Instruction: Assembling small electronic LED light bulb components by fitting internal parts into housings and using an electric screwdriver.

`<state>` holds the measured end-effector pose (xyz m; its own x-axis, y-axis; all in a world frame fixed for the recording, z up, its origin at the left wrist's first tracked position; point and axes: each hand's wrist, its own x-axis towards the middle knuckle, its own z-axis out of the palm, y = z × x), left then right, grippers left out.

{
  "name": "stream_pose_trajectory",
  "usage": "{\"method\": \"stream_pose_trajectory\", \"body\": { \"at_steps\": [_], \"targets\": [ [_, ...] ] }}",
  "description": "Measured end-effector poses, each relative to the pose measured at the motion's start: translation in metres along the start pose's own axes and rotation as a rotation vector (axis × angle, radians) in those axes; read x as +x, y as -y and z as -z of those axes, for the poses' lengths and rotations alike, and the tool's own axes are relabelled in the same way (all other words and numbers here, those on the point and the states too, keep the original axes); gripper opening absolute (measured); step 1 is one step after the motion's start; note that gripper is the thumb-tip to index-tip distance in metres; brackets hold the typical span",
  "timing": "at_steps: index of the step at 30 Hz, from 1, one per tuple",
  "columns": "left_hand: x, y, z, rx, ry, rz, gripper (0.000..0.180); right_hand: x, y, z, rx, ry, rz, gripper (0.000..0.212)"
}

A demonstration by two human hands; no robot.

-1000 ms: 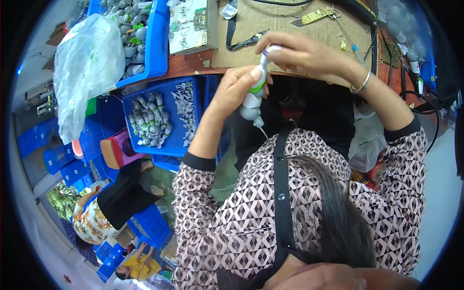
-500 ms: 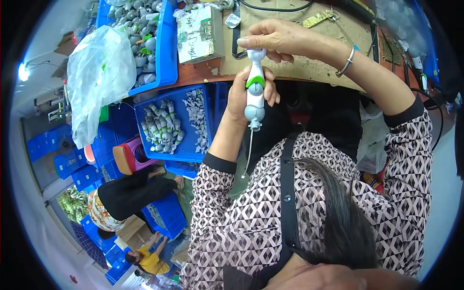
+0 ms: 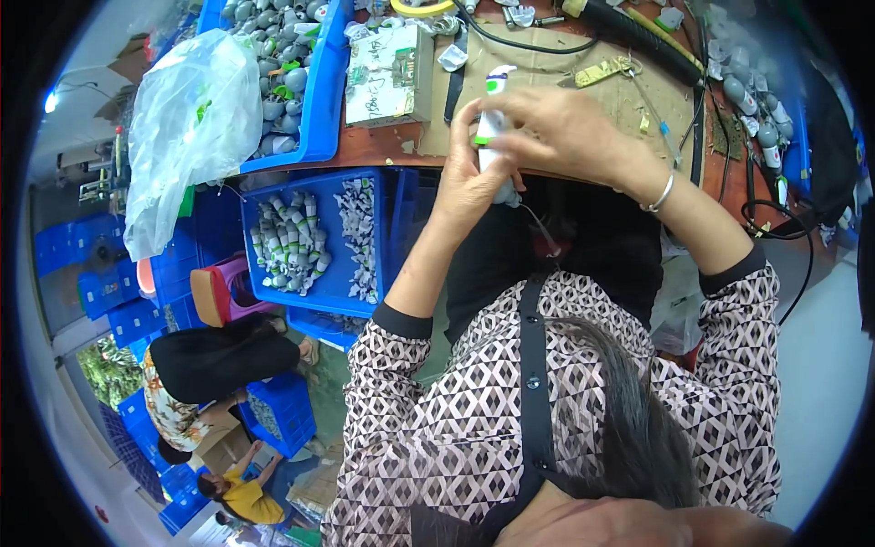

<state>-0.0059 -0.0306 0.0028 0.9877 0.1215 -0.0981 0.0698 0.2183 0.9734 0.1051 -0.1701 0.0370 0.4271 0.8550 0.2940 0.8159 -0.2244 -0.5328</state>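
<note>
A slim white device (image 3: pixel 489 126) with green and purple bands and a grey lower end stands roughly upright in front of me, at the table's near edge. My left hand (image 3: pixel 466 182) is closed around its body. From the right, my right hand (image 3: pixel 570 137) reaches across the device, and its fingers are smeared by motion. Whether they grip the device or only pass over it I cannot make out. A thin pale wire trails from the device's grey end toward my lap. Part of the body is hidden behind my fingers.
A blue bin (image 3: pixel 319 91) of grey parts sits at the table's left, a clear plastic bag (image 3: pixel 196 137) over its edge. A box (image 3: pixel 392 77) stands beside it. Below is a blue tray (image 3: pixel 342 290) of similar devices. A soldering iron (image 3: pixel 638 41) lies at the back. Two people sit at lower left.
My right hand has come down from the device's top and now crosses its middle. The device has turned in my left hand, its grey end now more hidden. The view has shifted slightly.
</note>
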Motion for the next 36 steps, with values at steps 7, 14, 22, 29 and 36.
{"method": "stream_pose_trajectory", "body": {
  "at_steps": [7, 14, 22, 29, 36],
  "targets": [
    [0.003, 0.024, -0.015, 0.401, -0.284, -0.118, 0.072, -0.002, -0.014, -0.020, 0.090, -0.127, 0.108, 0.037],
    [0.004, 0.021, 0.000, 0.322, -0.148, -0.028, 0.043, 0.014, -0.006, -0.011, -0.111, 0.095, 0.037, 0.031],
    [0.003, 0.015, 0.001, 0.093, -0.071, 0.011, 0.031, 0.013, -0.008, -0.015, -0.155, 0.201, 0.108, 0.020],
    [0.008, 0.011, 0.000, -0.107, -0.098, 0.084, 0.031, 0.004, -0.017, -0.002, 0.085, 0.075, 0.110, 0.028],
    [0.005, 0.017, 0.005, -0.269, -0.088, 0.025, 0.029, 0.028, 0.015, 0.030, 0.520, 0.247, -0.263, 0.040]
  ]
}}
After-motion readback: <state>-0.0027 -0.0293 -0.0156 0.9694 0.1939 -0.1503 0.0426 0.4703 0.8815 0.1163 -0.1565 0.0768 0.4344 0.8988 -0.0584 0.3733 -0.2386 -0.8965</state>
